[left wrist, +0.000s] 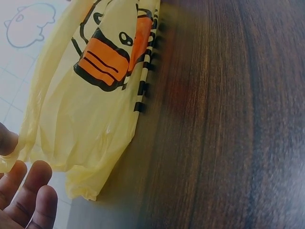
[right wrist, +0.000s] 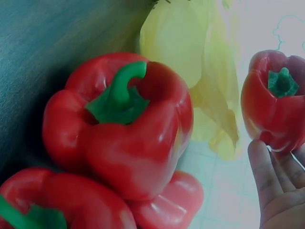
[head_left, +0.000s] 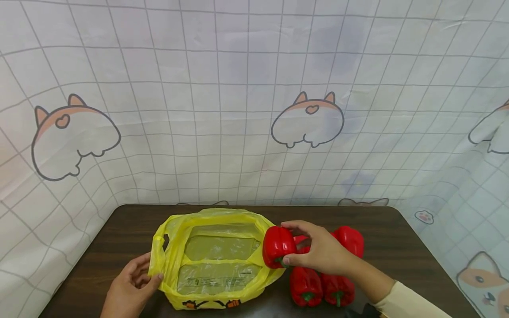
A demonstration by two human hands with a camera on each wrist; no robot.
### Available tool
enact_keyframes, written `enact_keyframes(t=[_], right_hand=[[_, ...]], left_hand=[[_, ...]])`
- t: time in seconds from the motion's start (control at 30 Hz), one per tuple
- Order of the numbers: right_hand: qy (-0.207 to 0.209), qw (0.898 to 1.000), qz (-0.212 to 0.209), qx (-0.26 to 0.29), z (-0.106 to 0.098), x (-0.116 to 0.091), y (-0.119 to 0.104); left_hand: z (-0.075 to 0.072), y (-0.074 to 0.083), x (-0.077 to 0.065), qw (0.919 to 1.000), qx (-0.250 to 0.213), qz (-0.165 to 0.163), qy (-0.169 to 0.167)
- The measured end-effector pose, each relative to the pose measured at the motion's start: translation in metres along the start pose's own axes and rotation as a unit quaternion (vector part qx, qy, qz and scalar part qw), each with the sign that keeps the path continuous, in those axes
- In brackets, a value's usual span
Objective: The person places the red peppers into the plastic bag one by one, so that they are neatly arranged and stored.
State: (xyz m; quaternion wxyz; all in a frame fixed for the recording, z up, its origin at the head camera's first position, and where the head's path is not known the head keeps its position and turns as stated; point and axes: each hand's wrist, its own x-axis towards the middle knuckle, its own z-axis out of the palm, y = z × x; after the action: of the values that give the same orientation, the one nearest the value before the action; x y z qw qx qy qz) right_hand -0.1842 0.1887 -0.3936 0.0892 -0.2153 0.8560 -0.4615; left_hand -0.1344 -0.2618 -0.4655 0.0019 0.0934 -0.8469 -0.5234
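Observation:
A yellow plastic bag [head_left: 171,276] stands on the table with its mouth spread open. My left hand [head_left: 133,282] pinches the bag's left edge between thumb and fingers; the left wrist view shows the bag's side [left wrist: 95,133] with a printed duck face. In my right hand [head_left: 324,247] is a red bell pepper [head_left: 276,247] with a green stem, held at the bag's right rim. The right wrist view shows this held pepper [right wrist: 274,114] tilted up on the fingers. Several more red bell peppers [head_left: 306,285] lie in a group under and beside the right forearm, partly hidden by it.
The dark wood-grain table [head_left: 135,225] has its far edge close to a white grid-patterned cloth backdrop [head_left: 234,176] with cartoon dogs. Another red pepper [head_left: 351,240] sits at the back right of the group. A small dark object at the right sleeve is unclear.

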Motion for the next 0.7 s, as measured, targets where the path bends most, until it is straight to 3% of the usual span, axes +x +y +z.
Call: enact_keyframes(t=[0.7], right_hand=[[-0.036, 0.998, -0.029, 0.035, 0.029, 0.021, -0.011]], left_hand=[[0.002, -0.001, 0.0, 0.9999, 0.0, 0.0, 0.012]])
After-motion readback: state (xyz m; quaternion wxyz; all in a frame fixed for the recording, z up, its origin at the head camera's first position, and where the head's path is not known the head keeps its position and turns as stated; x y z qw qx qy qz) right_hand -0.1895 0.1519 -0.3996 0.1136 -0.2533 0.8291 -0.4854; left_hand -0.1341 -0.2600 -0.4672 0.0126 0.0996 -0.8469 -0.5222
